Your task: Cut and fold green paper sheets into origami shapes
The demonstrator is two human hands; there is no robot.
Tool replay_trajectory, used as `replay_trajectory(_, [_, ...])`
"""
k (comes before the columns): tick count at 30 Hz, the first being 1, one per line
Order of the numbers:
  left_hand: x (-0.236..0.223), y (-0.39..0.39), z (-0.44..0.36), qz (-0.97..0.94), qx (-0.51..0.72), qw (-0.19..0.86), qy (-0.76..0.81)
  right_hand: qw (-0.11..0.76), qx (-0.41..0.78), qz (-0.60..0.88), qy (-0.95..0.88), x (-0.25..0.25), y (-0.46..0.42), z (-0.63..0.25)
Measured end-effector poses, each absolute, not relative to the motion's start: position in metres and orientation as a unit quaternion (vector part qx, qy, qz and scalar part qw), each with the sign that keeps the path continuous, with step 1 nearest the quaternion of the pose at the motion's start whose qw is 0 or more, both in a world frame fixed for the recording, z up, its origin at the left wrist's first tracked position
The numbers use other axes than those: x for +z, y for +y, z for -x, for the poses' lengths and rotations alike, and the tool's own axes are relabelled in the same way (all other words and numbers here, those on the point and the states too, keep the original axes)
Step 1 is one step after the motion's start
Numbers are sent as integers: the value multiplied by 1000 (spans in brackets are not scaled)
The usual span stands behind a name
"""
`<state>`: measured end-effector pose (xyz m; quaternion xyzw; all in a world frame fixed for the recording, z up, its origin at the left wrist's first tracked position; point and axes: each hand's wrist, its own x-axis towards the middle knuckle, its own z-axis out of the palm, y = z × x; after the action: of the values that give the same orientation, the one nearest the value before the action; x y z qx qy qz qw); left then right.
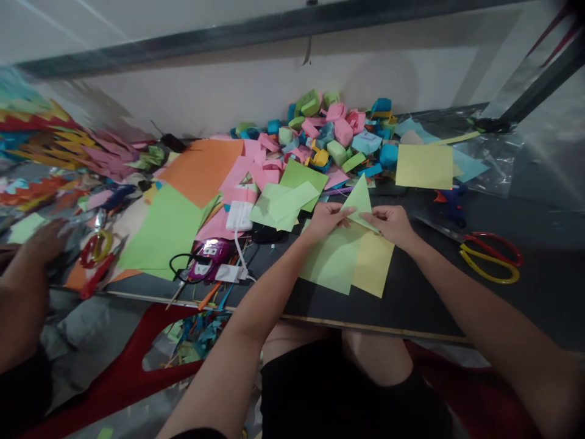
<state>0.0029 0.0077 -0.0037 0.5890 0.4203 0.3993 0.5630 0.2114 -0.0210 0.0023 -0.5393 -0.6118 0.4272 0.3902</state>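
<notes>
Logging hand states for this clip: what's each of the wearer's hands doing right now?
Left hand: closed, holding the folded pale green paper triangle by its left side.
Right hand: closed, holding the same triangle by its right corner.

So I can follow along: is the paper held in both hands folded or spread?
Folded: the pale green paper between the left hand and right hand comes to a triangular point, unlike the flat yellow sheet below.

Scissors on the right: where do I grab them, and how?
The scissors are probably best taken by the red loop and yellow loop, coming from the right. They lie flat with the loops at that end, while the blades point left, roughly toward the right hand.
</notes>
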Motion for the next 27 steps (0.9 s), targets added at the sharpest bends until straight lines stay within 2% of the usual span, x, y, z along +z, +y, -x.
replay_trajectory(3, [-8,11,-4,-556,430,580,412,374,447,529,-617,3,-20,-214])
replay_trajectory(9, [-7,13,-7,-539,444,573,429,271,473,536,-645,8,-16,-217])
replay_trajectory(15, [0,12,-2,-565,409,591,406,307,473,531,-633,7,-14,-215])
replay_trajectory(21, [4,11,-7,-572,389,591,415,325,423,525,-663,3,-15,-213])
replay_trajectory(27, [-2,20,-8,-589,364,625,361,342,464,513,-636,6,-13,-217])
